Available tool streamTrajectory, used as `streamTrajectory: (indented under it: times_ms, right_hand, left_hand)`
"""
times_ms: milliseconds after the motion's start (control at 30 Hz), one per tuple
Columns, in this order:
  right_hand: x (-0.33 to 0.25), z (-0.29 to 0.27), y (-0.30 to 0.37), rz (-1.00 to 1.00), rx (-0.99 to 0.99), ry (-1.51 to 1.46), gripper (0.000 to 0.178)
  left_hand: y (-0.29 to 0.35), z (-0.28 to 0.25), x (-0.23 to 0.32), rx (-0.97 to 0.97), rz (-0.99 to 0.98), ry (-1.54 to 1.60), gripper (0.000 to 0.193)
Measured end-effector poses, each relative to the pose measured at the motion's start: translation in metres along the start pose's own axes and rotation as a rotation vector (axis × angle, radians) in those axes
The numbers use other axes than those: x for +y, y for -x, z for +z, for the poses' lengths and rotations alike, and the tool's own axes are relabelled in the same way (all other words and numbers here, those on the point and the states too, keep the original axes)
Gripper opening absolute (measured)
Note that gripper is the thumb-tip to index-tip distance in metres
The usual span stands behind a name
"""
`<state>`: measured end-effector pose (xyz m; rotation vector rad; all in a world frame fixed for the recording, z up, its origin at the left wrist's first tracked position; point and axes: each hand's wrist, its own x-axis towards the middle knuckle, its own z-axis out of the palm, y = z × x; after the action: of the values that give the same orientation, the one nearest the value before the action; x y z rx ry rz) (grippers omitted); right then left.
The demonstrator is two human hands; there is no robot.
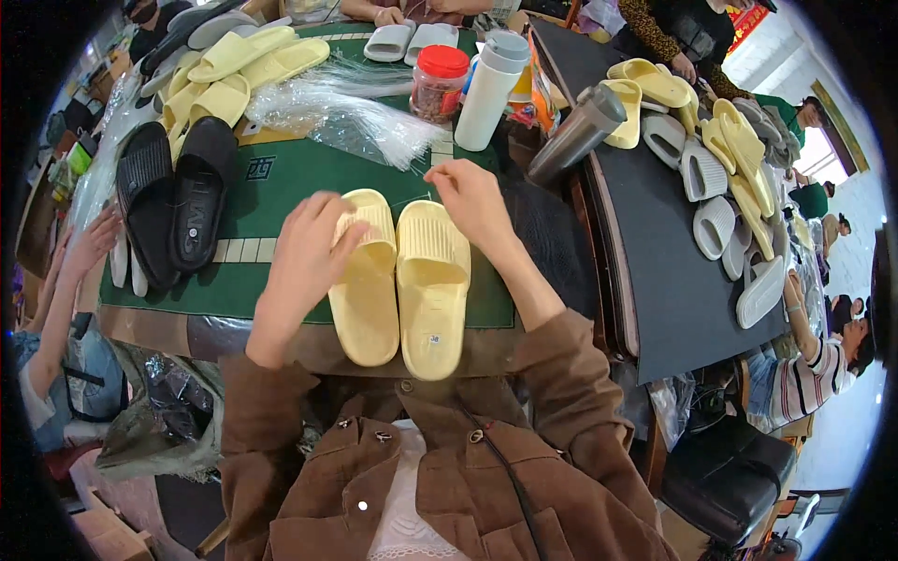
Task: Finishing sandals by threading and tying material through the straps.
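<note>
A pair of pale yellow slippers lies side by side at the table's near edge, toes pointing away from me: the left slipper and the right slipper, which has a small size sticker on its footbed. My left hand is over the outer side of the left slipper's strap, slightly blurred, its thumb apart from the fingers. Beyond the right slipper's toe, my right hand has thumb and forefinger pinched together; whatever is between them is too fine to make out. Past the slippers spreads a bundle of clear plastic strands.
Black slippers and piled yellow slippers occupy the left of the green mat. A red-lidded jar, white bottle and steel tumbler stand right of centre. More slippers line the dark table. Co-workers sit around.
</note>
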<state>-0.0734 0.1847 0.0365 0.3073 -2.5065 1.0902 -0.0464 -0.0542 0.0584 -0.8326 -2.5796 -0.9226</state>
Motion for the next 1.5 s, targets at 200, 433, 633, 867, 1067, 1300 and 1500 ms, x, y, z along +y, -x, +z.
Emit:
streamTrajectory:
  times_ms: [200, 433, 633, 867, 1067, 1300, 1500]
  right_hand:
    - [0.042, 0.055, -0.023, 0.032, -0.075, 0.248, 0.016]
    - [0.042, 0.066, -0.02, -0.038, 0.04, 0.323, 0.017]
    - [0.038, 0.054, -0.025, 0.138, 0.097, 0.087, 0.01]
    - [0.06, 0.063, -0.028, 0.181, 0.163, 0.145, 0.016]
    - [0.024, 0.049, -0.016, 0.114, 0.108, 0.218, 0.012]
    - [-0.061, -0.02, 0.024, -0.024, -0.029, 0.35, 0.01]
    - [-0.09, -0.115, 0.086, -0.181, -0.079, 0.194, 0.008]
  left_hand:
    - [-0.085, 0.042, -0.029, -0.137, 0.061, -0.147, 0.027]
    - [-0.104, 0.123, -0.061, -0.013, 0.002, -0.28, 0.049]
    - [-0.101, 0.131, -0.067, 0.061, 0.008, -0.251, 0.05]
    - [-0.11, 0.133, -0.061, 0.025, 0.049, -0.277, 0.063]
    - [-0.107, 0.136, -0.076, 0.03, 0.116, -0.349, 0.061]
    - [-0.115, 0.141, -0.103, -0.136, 0.196, -0.403, 0.056]
    - [-0.123, 0.132, -0.113, -0.017, 0.206, -0.309, 0.045]
